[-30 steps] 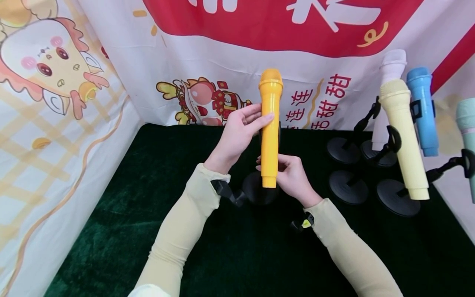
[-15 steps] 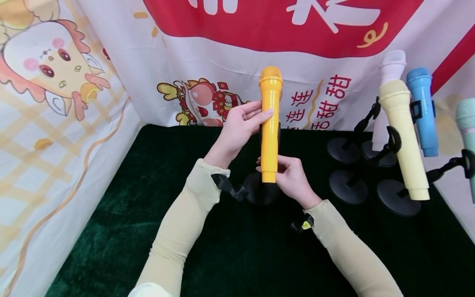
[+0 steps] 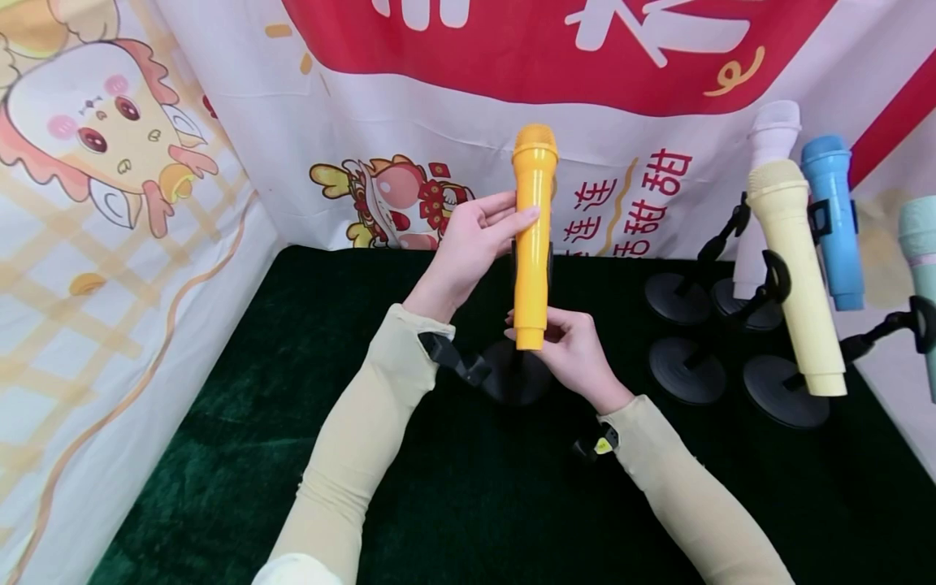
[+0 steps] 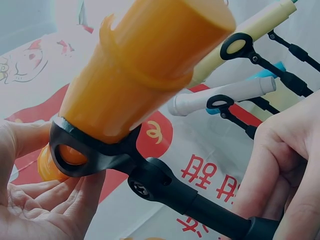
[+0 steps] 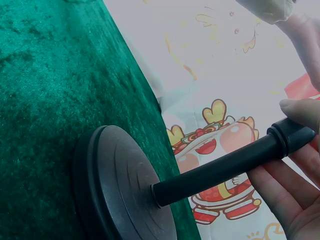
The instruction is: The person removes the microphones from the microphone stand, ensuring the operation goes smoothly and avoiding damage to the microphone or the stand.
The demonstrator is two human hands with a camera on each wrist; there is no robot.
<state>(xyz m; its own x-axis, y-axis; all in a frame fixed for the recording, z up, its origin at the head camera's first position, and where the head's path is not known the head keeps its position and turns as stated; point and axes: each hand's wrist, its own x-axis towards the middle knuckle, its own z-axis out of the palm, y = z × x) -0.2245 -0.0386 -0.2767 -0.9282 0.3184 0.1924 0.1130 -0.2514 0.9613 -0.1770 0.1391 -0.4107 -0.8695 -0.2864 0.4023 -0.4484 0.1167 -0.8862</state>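
An orange-yellow microphone point(image 3: 532, 268) stands nearly upright in the middle of the head view. My left hand point(image 3: 464, 256) pinches its body between thumb and fingers. In the left wrist view, the microphone sits in the black clip point(image 4: 107, 156) of a desk stand. My right hand point(image 3: 581, 351) grips the stand's pole point(image 5: 215, 172) beneath the clip, with thumb and fingers around the collar. The round black base point(image 3: 516, 375) rests on the green cloth. In the head view, the microphone hides most of the clip and pole.
To the right, several stands on round bases hold a cream microphone point(image 3: 793, 276), a blue one point(image 3: 834, 219), a pale lilac one point(image 3: 773, 134) and a mint one point(image 3: 921, 236). Dark green velvet point(image 3: 241, 422) covers the table. A printed cloth point(image 3: 439, 106) hangs behind.
The orange-yellow microphone has risen slightly, and my left hand has moved up with it. My right hand has stayed almost in place at the pole.
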